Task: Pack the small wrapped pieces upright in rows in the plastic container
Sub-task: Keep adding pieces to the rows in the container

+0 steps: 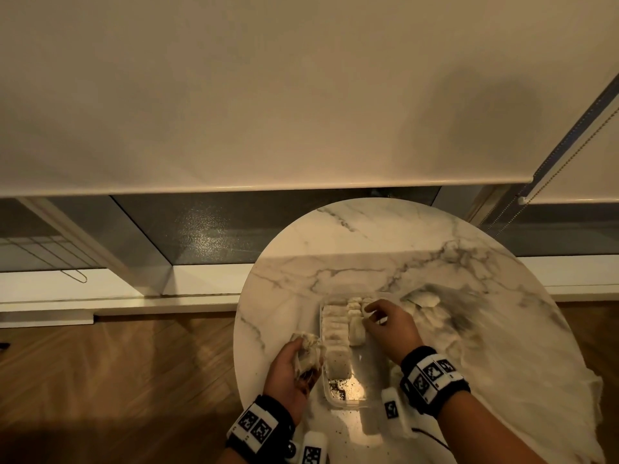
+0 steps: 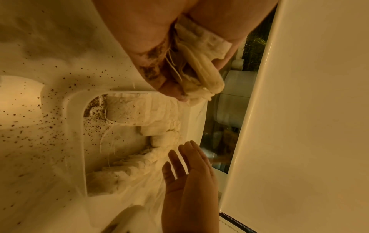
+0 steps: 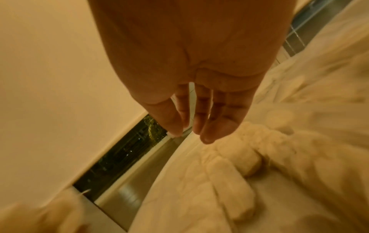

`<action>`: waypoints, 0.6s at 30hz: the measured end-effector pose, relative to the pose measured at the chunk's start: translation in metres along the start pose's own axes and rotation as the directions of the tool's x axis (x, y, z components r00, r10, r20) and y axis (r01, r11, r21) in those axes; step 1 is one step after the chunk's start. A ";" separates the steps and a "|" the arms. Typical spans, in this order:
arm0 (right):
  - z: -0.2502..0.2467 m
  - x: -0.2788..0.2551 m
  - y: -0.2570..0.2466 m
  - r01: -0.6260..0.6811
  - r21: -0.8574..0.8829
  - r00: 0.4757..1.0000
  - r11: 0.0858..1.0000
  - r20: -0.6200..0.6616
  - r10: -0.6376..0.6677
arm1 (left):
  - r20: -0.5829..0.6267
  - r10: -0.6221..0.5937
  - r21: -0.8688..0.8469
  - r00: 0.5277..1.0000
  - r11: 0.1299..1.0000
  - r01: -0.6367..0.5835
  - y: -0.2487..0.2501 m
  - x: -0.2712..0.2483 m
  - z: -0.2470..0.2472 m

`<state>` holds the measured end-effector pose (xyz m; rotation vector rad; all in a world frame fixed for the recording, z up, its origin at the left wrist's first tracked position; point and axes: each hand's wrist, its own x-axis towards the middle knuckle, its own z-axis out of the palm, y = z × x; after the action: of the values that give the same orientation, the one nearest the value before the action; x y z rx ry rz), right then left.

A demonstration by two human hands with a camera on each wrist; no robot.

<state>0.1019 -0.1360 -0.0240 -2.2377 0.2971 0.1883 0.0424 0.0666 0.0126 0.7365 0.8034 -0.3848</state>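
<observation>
On the round marble bench (image 1: 368,249), the left hand (image 1: 289,370) sits just left of the plastic container (image 1: 330,398), its fingers (image 2: 225,52) curled round a bunch of small wrapped pieces (image 1: 306,354). In the left wrist view these are pale, papery sachets with thin strings trailing from them, and dark crumbs cling to the palm.

The clear container lies lengthwise away from the person. Its left side holds a row of wrapped pieces (image 1: 335,333) standing upright, packed face to face from the far end to about the middle; a shorter second row (image 1: 355,324) stands beside it toward the far end. The near end is bare plastic, strewn with dark specks that also dot the bench around it. No writing can be read on the sachets or the container.

The right hand (image 1: 390,324) hovers over the container's far right part, fingers (image 3: 201,119) loosely extended and holding nothing. To its right, more pale pieces (image 1: 423,301) lie loose on the bench, blurred.
</observation>
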 end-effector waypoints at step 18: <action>0.022 -0.092 -0.047 0.095 0.313 0.950 0.945 0.256 -0.180 | 0.015 0.019 0.078 1.000 0.997 -0.020 -0.008 -0.012 -0.001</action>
<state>0.0259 -0.0764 0.0181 -1.8934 0.0090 0.3584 0.0298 0.0618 0.0172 0.8126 0.7704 -0.4053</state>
